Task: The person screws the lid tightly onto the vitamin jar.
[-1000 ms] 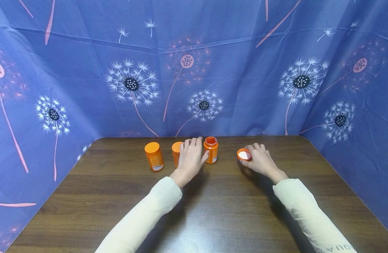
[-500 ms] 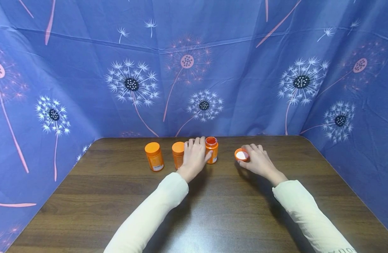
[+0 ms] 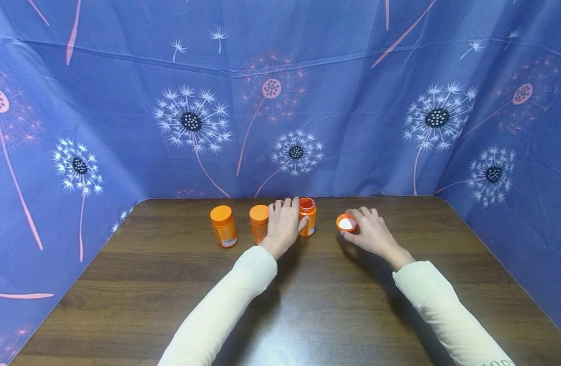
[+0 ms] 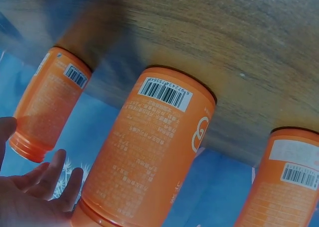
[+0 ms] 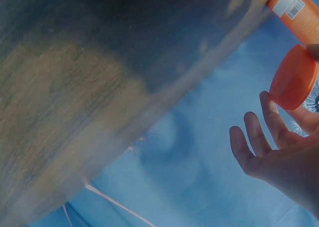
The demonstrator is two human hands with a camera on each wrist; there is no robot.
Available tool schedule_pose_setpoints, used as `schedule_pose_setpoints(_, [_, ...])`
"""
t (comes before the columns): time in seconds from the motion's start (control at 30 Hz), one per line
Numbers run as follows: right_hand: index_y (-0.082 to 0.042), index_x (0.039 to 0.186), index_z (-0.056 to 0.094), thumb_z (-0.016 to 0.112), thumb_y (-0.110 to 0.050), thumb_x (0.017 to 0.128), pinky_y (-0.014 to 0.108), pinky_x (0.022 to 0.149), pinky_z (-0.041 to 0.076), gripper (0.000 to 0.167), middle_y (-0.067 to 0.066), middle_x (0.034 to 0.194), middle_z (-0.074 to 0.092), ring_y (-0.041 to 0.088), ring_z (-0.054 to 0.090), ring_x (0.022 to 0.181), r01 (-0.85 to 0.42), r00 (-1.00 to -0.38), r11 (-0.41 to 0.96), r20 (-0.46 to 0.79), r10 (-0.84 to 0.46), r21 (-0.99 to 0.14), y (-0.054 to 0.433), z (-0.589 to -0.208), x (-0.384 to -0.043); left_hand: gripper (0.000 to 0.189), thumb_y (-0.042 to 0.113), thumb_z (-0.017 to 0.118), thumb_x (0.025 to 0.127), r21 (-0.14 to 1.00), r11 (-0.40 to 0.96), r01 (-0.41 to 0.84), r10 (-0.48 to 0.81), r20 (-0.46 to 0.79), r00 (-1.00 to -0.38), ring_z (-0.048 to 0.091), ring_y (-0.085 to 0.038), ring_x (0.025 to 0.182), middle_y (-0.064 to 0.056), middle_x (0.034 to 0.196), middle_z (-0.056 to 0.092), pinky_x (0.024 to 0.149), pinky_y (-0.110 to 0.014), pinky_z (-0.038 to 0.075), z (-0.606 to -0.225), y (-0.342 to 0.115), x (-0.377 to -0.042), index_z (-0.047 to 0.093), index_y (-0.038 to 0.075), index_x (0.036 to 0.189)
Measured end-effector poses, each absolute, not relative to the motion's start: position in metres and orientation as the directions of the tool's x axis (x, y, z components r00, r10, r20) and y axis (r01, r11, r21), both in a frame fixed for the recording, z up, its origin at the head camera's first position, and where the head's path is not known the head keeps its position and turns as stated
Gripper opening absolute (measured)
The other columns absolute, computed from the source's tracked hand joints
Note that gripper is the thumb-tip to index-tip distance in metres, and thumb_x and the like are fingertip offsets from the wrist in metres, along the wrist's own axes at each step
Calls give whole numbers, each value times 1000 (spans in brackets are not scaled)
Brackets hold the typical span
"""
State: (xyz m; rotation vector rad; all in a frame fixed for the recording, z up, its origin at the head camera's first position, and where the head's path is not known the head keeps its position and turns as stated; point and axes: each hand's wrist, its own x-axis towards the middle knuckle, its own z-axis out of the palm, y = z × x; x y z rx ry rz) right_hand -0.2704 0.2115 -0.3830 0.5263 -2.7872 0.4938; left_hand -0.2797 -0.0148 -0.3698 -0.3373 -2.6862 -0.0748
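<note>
My right hand (image 3: 372,230) pinches an orange bottle cap (image 3: 346,223) between thumb and fingers, above the table. The cap's white inner side faces the head camera; its smooth outside shows in the right wrist view. An uncapped orange bottle (image 3: 309,218) stands upright, its red mouth visible. Beside that bottle is my left hand (image 3: 284,223), thumb before it and fingers spread near its neck (image 4: 30,146). A gap shows between the fingers and the bottle in the left wrist view; whether the thumb touches it I cannot tell.
Two capped orange bottles stand upright to the left: one (image 3: 259,226) right next to my left hand and partly covered by it, another (image 3: 224,229) farther left. The brown wooden table (image 3: 308,305) ends at a blue dandelion-patterned cloth (image 3: 353,127) behind.
My left hand has moved right to the uncapped bottle, revealing more of the middle capped bottle. My right hand has carried the cap slightly left, closer to the uncapped bottle.
</note>
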Motion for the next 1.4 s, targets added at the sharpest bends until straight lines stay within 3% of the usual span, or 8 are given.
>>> schedule_pose_setpoints(0.8, [-4,121,53,71,-32,74,48,75,36,58,17,108,55,36,44,97,-428,-879,861,351,-324,-276,207,-379,-268,51,50,56,85,-11,970,242,225,416,-881,55,-25,94,-4,103,62,80,-39,40,-369,-12,-282,51,10,115])
schedule_pose_setpoints(1.4, [-7,120,54,71,-33,74,45,74,36,56,15,108,55,33,45,95,-448,-864,846,382,-327,-290,205,-379,-269,48,49,56,85,34,962,272,240,371,-897,55,-26,98,-4,104,62,84,-40,39,-363,-14,-278,52,11,113])
